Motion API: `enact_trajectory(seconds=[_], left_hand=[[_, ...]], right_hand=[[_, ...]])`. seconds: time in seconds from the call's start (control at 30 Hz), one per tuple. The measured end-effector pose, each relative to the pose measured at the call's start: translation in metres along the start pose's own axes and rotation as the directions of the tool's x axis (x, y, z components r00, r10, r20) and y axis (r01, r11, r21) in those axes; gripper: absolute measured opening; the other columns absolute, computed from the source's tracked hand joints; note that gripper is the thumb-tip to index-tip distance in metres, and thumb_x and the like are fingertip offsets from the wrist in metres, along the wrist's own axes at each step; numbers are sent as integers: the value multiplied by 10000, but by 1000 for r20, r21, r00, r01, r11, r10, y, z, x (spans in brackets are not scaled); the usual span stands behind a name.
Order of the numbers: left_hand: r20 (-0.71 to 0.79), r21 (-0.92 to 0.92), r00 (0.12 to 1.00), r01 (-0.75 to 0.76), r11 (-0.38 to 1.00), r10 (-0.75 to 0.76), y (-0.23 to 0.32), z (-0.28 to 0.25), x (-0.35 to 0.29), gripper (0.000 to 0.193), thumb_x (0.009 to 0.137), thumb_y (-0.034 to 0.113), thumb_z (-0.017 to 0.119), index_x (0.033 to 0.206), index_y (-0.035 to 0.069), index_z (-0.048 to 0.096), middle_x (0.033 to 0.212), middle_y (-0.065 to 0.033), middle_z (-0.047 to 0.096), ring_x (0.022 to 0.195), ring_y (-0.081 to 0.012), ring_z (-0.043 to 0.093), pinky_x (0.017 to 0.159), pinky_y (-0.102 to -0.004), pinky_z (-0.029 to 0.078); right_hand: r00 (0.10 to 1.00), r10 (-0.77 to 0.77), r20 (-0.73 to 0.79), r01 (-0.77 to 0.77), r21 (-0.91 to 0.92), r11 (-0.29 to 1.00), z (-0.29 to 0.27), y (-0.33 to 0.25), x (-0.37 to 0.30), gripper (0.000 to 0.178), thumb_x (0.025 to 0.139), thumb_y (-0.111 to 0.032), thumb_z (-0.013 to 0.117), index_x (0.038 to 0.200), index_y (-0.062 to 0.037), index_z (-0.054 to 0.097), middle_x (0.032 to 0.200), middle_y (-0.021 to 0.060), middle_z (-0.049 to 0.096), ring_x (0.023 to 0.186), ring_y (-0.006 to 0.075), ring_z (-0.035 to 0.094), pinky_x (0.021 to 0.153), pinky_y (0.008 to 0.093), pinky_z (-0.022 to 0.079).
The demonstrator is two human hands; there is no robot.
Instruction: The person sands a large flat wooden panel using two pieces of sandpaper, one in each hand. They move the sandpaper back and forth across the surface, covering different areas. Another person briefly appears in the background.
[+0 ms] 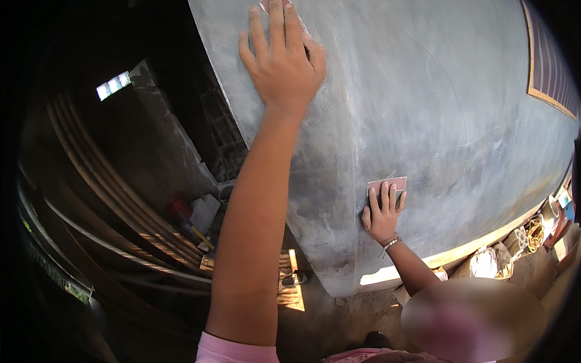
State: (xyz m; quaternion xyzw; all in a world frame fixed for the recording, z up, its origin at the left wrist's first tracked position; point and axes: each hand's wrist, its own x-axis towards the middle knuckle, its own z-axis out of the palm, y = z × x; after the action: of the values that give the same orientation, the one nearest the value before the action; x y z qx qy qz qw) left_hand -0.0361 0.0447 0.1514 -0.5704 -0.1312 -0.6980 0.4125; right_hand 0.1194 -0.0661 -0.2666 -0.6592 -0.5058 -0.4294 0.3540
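Note:
My left hand (281, 60) reaches up, its bare arm coming from a pink sleeve at the lower edge. Its fingers lie flat over a reddish-brown piece of sandpaper (264, 7), pressing it to a grey plastered wall (423, 109). The hand covers most of that sheet, and only its edges show. My right hand is out of view. Lower on the same wall, a co-worker's hand (382, 222) with a beaded bracelet holds another reddish sandpaper sheet (390, 183) flat against the surface.
The co-worker's blurred head (472, 320) is close at the lower right. Long curved-looking poles (115, 175) stretch across the dark left side. A wood-framed opening with bars (551, 60) is at the upper right. Sacks (487, 263) and coiled rope (535, 233) lie along the wall's foot.

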Motion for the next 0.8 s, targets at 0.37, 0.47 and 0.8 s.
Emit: enact_trajectory(seconds=[0.37, 0.47, 0.8], left_hand=[[-26, 16, 999, -39, 999, 39, 2, 2, -2, 525, 960, 148, 577, 1454, -25, 604, 1539, -200, 606, 1414, -429, 551, 1144, -548, 391], [-33, 17, 998, -58, 998, 58, 0, 3, -3, 509, 970, 144, 571, 1450, -20, 609, 1534, -201, 610, 1413, -433, 551, 1146, -546, 391], [36, -665, 966, 214, 715, -255, 8, 3, -2, 492, 976, 145, 569, 1438, -17, 617, 1516, -201, 619, 1395, -434, 563, 1139, -541, 402]], right_hand=[[995, 36, -97, -32, 41, 999, -21, -18, -17, 578, 945, -233, 635, 1521, -178, 633, 1654, 177, 455, 1568, 383, 349, 1282, 626, 211], [986, 133, -102, -130, 40, 991, -26, -16, 11, 570, 948, -230, 639, 1517, -194, 643, 1643, 181, 460, 1539, 384, 376, 1262, 597, 242], [868, 357, -345, -310, 185, 933, -51, -9, 75, 425, 949, -113, 783, 1367, -179, 742, 1393, 91, 634, 1257, 287, 586, 1088, 448, 384]])
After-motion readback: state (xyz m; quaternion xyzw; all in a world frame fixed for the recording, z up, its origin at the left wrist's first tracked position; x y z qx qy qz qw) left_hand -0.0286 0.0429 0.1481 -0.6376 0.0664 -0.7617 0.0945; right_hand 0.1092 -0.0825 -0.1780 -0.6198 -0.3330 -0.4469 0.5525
